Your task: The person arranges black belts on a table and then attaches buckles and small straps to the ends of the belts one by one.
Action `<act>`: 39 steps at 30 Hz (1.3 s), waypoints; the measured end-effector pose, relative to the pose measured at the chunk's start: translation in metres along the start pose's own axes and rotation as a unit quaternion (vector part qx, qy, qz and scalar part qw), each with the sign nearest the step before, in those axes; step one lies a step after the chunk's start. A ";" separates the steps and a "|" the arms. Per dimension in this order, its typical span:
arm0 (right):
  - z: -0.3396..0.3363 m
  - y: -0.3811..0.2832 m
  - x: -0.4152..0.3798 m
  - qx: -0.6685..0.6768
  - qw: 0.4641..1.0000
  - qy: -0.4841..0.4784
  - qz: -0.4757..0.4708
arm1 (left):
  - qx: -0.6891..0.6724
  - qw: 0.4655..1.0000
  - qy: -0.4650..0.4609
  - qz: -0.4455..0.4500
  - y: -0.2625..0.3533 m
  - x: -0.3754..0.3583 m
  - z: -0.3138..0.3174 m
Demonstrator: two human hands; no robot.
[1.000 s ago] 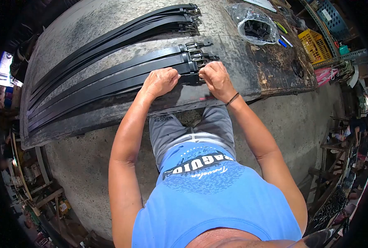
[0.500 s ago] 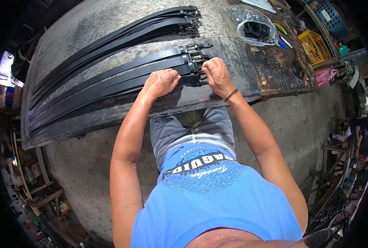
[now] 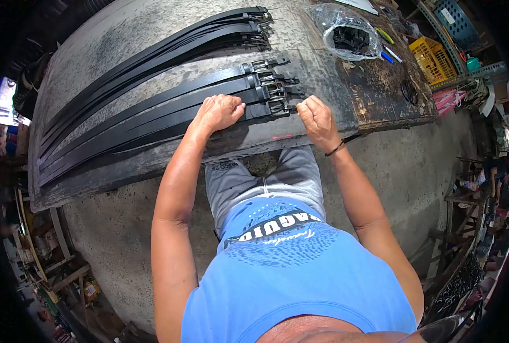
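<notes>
Black belts with metal buckles lie side by side on the worktable. The nearer group of belts [image 3: 146, 122] runs toward me, its buckles [image 3: 274, 86] lined up at the right end. My left hand [image 3: 217, 112] is closed over the nearest belt, a little left of its buckle [image 3: 278, 106]. My right hand [image 3: 318, 119] is closed too, its thumb and forefinger pinched at the short black end just right of that buckle. What lies inside the fingers is mostly hidden. Farther back rests a second group of belts [image 3: 168, 46].
On the table's right part are a clear plastic bag [image 3: 352, 40] of black pieces, a blue marker [image 3: 386, 58], a yellow-green tool [image 3: 385, 35] and a black coil [image 3: 409, 91]. A yellow crate [image 3: 432, 60] stands beyond the edge. The table's front edge [image 3: 123, 174] is close to my legs.
My right hand has moved right and slightly down, away from the buckles, uncovering the nearest buckle. My left hand has shifted only slightly left. The belts stay in place.
</notes>
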State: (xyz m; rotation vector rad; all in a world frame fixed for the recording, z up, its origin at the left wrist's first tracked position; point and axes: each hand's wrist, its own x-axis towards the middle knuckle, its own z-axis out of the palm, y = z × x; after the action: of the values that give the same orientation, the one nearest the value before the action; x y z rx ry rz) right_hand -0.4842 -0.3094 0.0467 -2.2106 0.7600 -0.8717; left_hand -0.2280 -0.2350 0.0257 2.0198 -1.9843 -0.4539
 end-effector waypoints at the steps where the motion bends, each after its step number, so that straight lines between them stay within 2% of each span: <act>1: -0.002 0.002 -0.001 0.000 1.000 0.001 0.001 | 0.000 1.000 -0.001 0.001 -0.001 0.001 0.002; 3: -0.007 0.006 -0.005 -0.013 0.998 -0.047 0.031 | -0.005 1.000 0.007 0.006 -0.005 0.001 0.005; 7: -0.008 0.006 -0.011 0.042 0.998 -0.014 0.038 | -0.025 0.998 0.046 0.047 -0.004 -0.008 0.007; 9: -0.009 0.010 -0.014 0.060 0.995 -0.014 0.075 | -0.027 0.993 0.077 0.081 -0.005 -0.010 0.010; 12: -0.006 0.014 -0.016 0.077 0.992 -0.009 0.101 | -0.001 0.994 0.070 0.079 -0.007 -0.008 0.012; 18: -0.009 0.008 -0.022 0.081 0.991 -0.012 0.101 | 0.008 0.980 0.139 0.144 0.005 -0.011 0.019; 22: -0.017 0.004 -0.034 0.074 0.991 -0.012 0.108 | 0.044 0.979 0.130 0.152 0.017 -0.012 0.024; 25: -0.033 0.006 -0.048 0.115 0.974 -0.076 0.179 | 0.006 0.975 0.146 0.170 0.025 -0.013 0.019; 26: -0.033 0.015 -0.057 0.169 0.961 -0.080 0.205 | 0.000 0.981 0.125 0.146 0.032 -0.016 0.015; 27: -0.038 0.015 -0.063 0.214 0.944 -0.082 0.237 | -0.009 0.974 0.158 0.160 0.032 -0.014 0.020; 28: -0.043 0.020 -0.070 0.169 0.958 -0.085 0.216 | -0.015 0.972 0.164 0.168 0.034 -0.012 0.024; 29: -0.048 0.026 -0.079 0.186 0.952 -0.092 0.224 | -0.009 0.974 0.166 0.154 0.040 -0.012 0.024; 31: -0.062 0.030 -0.090 0.183 0.936 -0.110 0.279 | 0.006 0.978 0.148 0.146 0.042 -0.012 0.027; 33: -0.079 0.045 -0.105 0.086 0.953 -0.156 0.247 | 0.035 0.974 0.143 0.173 0.047 -0.011 0.024; 37: -0.108 0.077 -0.137 0.115 0.948 -0.131 0.266 | 0.026 0.974 0.145 0.172 0.044 -0.007 0.030; 39: -0.127 0.083 -0.147 0.129 0.928 -0.118 0.330 | 0.023 0.972 0.160 0.172 0.041 -0.008 0.033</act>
State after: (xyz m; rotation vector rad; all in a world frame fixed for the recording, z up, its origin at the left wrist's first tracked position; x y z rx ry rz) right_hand -0.6910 -0.3035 0.0049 -1.6167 1.1022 -0.3324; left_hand -0.2789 -0.2272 0.0127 1.5996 -2.0880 -0.0045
